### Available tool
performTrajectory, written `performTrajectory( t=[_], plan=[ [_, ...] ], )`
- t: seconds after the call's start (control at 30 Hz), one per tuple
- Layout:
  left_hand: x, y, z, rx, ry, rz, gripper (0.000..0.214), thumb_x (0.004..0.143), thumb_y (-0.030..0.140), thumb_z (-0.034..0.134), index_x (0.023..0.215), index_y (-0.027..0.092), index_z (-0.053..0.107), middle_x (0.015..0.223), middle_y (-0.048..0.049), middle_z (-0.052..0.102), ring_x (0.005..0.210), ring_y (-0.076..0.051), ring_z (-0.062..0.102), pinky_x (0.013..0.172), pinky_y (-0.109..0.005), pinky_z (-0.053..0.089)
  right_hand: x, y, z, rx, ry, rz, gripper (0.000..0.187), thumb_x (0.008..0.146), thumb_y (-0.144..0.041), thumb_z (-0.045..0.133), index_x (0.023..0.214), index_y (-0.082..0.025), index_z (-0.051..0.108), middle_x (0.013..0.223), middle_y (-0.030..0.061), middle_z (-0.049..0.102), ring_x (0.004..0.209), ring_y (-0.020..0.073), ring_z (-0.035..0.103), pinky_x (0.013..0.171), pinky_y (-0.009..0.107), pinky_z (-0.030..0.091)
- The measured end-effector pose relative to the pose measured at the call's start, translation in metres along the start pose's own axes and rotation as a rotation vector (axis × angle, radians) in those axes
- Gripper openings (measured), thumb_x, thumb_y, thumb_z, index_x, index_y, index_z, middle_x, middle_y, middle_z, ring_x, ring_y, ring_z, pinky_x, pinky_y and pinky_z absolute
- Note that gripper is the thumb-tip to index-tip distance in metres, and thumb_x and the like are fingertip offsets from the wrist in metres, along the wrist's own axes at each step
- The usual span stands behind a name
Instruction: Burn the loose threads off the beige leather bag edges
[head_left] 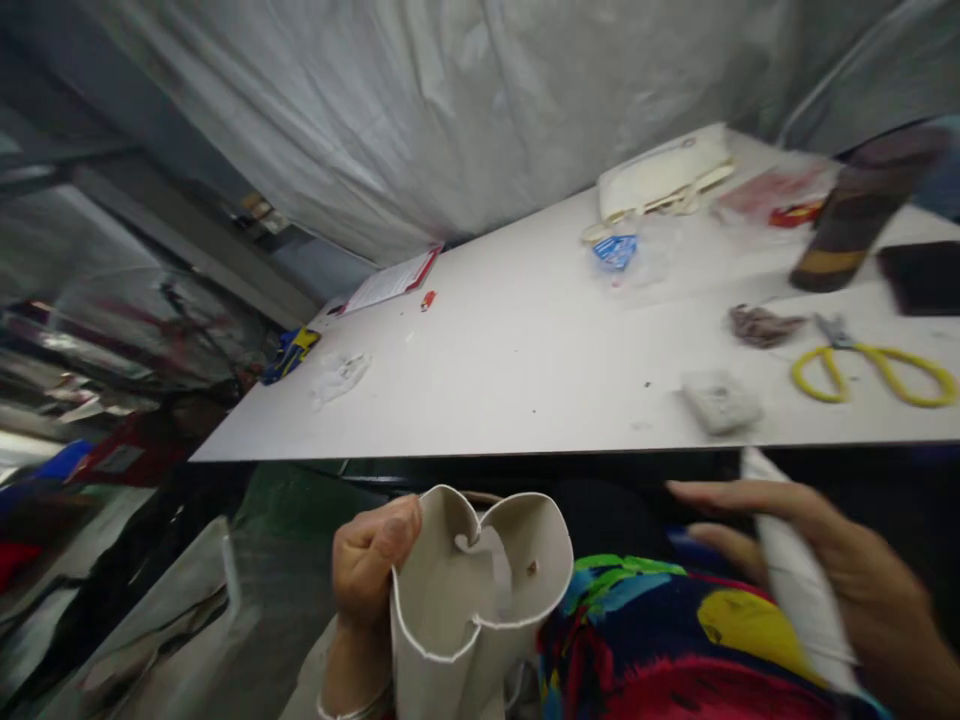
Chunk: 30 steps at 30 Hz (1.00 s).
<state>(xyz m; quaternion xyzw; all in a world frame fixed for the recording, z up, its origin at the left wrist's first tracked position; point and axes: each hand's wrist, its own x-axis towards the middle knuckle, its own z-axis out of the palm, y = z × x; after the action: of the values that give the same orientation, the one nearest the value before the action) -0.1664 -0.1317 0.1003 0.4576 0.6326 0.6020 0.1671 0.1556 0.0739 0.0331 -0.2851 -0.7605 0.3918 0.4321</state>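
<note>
My left hand (373, 560) grips the left rim of a cream-coloured open bag (435, 640), its fingers wrapped over the edge. The bag stands mouth up, with pinched-in sides and a pale strip of material (499, 570) inside. A small brown mark shows on its inner wall. To the right, my right hand (847, 570) is blurred, its index finger and thumb stretched toward the left. A white folded strip (802, 590), cloth or paper, runs across that hand and appears held among the fingers. Which of the two materials it is, I cannot tell. The hands are apart.
A white table (480, 380) fills the middle. On its right side are yellow-handled scissors (874, 365), a white block (720, 402), a dark bottle (862, 210) and a black flat object (922, 278). Folded cream cloth (664, 172) lies behind; a clipboard (394, 280) is at far left.
</note>
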Motion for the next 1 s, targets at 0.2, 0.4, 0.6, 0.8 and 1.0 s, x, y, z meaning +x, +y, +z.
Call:
performTrajectory(
  t=[0.2, 0.4, 0.6, 0.8, 1.0],
  plan=[
    [0.052, 0.007, 0.084, -0.25, -0.386, 0.062, 0.055, 0.103, 0.036, 0.051, 0.05, 0.019, 0.045, 0.045, 0.0002, 0.038, 0.051, -0.015, 0.039, 0.055, -0.033, 0.031, 0.032, -0.024, 0.026, -0.014, -0.387, -0.075, 0.053, 0.081, -0.03, 0.091, 0.123, -0.022, 0.059, 0.111, 0.0082, 0.074, 0.096, 0.0249, 0.07, 0.083, 0.037, 0.056],
    [0.067, 0.013, 0.139, -0.31, -0.466, 0.106, 0.056, 0.104, 0.038, 0.049, 0.05, 0.021, 0.045, 0.044, 0.0, 0.037, 0.049, -0.016, 0.039, 0.053, -0.034, 0.032, 0.034, -0.014, 0.024, -0.145, -0.382, -0.063, 0.051, 0.077, -0.029, 0.093, 0.111, -0.022, 0.055, 0.095, 0.0015, 0.068, 0.082, 0.0205, 0.06, 0.071, 0.03, 0.042],
    [0.071, 0.016, 0.156, -0.362, -0.488, 0.149, 0.055, 0.104, 0.039, 0.048, 0.052, 0.021, 0.046, 0.043, 0.0007, 0.04, 0.047, -0.015, 0.039, 0.052, -0.034, 0.034, 0.033, 0.007, 0.022, -0.114, -0.248, -0.111, 0.056, 0.075, -0.019, 0.094, 0.109, -0.023, 0.05, 0.093, -0.001, 0.066, 0.077, 0.0174, 0.057, 0.07, 0.028, 0.039],
    [0.066, 0.014, 0.153, -0.388, -0.46, 0.146, 0.054, 0.104, 0.04, 0.042, 0.054, 0.02, 0.04, 0.042, 0.0015, 0.037, 0.046, -0.013, 0.037, 0.051, -0.032, 0.033, 0.035, 0.013, 0.016, 0.081, -0.226, 0.04, 0.043, 0.079, -0.02, 0.091, 0.098, -0.023, 0.053, 0.078, -0.0062, 0.06, 0.067, 0.0123, 0.054, 0.062, 0.022, 0.037],
    [0.063, 0.011, 0.139, -0.479, -0.6, 0.198, 0.051, 0.103, 0.045, 0.044, 0.058, 0.021, 0.041, 0.043, 0.0029, 0.04, 0.046, -0.013, 0.042, 0.054, -0.031, 0.039, 0.034, 0.015, 0.013, 0.301, -0.215, 0.255, 0.037, 0.082, -0.02, 0.087, 0.092, -0.023, 0.052, 0.069, -0.0091, 0.059, 0.058, 0.0087, 0.051, 0.055, 0.019, 0.036]
  ],
)
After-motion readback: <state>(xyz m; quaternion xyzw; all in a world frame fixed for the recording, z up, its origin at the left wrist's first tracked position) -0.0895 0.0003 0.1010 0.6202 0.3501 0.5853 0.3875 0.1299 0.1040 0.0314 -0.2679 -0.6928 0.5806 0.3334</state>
